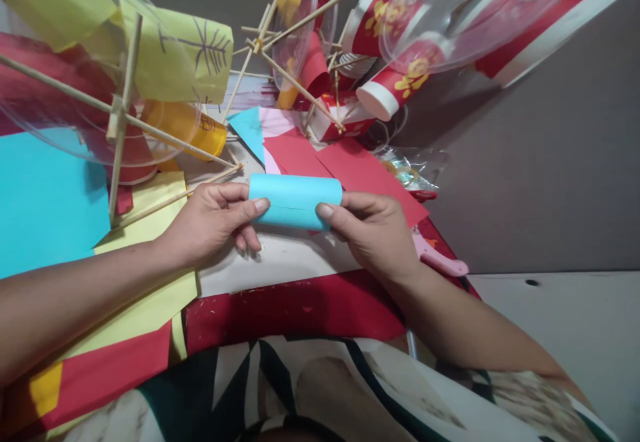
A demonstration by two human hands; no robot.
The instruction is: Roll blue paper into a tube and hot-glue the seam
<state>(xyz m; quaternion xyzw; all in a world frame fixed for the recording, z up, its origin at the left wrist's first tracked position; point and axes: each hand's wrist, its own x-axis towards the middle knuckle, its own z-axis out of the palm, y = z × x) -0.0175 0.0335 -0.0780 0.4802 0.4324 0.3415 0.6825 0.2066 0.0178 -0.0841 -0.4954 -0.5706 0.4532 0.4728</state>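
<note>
A light blue paper tube (295, 195) lies level between my two hands, its seam facing up toward me. My left hand (225, 212) pinches its left end, thumb on the outside and a finger at the opening. At the other end my right hand (373, 225) grips the tube the same way, thumb pressed near the seam. Beneath it is a white sheet (300, 262), and just behind it are red paper pieces (370, 175). Pink-handled scissors (440, 255) rest partly hidden by my right wrist.
Wooden stick frames with clear plastic discs (117, 112) stand at left and back. Red paper cups (400, 79) hang at the upper right. Yellow paper (175, 289) and a blue sheet (45, 202) lie left. A clear plastic bag (415, 169) sits beside the grey wall (540, 162).
</note>
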